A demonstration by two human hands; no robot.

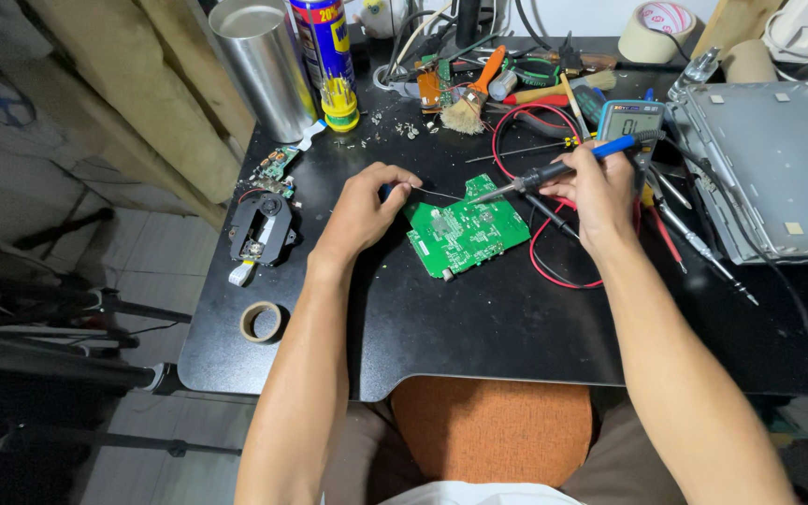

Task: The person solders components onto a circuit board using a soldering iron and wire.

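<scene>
Orange padded stool (491, 428) below black table (479, 323) — right hand (600, 192) grips blue-handled soldering iron (554, 170) on green circuit board (465, 230); left hand (364, 204) pinches thin solder wire (437, 193) — a slip could bridge joints.

Around my multimeter (630, 119): brush (468, 105) to its left, spray can (327, 56) and steel cylinder (259, 65) further left, tape roll (657, 30) behind it, grey metal panel (778, 168) to its right. 1 small tape ring (262, 321) and black mech. assy (259, 229) lie far left, nearer me.
</scene>
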